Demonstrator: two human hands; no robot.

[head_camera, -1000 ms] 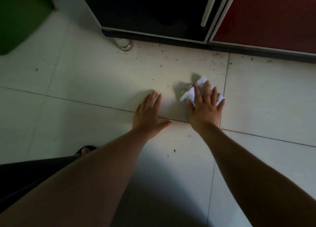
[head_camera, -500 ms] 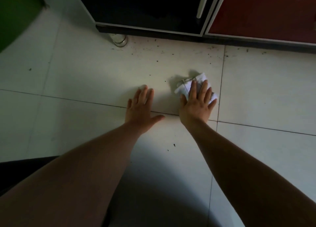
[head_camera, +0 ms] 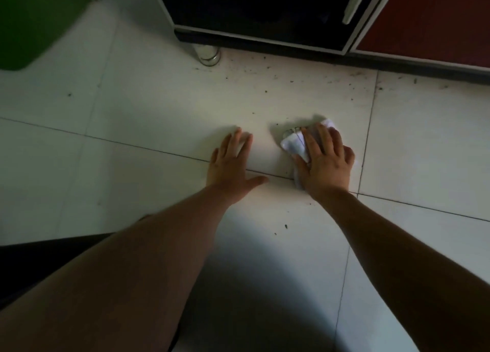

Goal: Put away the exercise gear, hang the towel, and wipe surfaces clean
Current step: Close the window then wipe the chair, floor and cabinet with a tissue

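A crumpled white cloth (head_camera: 294, 142) lies on the white tiled floor (head_camera: 148, 107). My right hand (head_camera: 324, 163) presses flat on top of it, fingers spread over the cloth, and covers most of it. My left hand (head_camera: 233, 163) rests palm down on the bare tile just to the left, fingers together and thumb out, holding nothing. Dark crumbs and specks (head_camera: 267, 86) are scattered over the tile beyond both hands, toward the cabinet.
A black cabinet (head_camera: 259, 9) with a white handle (head_camera: 354, 4) and a red door (head_camera: 434, 20) stands ahead, on a round metal foot (head_camera: 209, 54). A green bin (head_camera: 34, 22) sits at the far left. My dark-clothed leg (head_camera: 39, 261) is at lower left.
My right hand has slid the cloth a little nearer to me and leftward over the tile. My left hand has stayed planted beside it. The view has shifted to the left.
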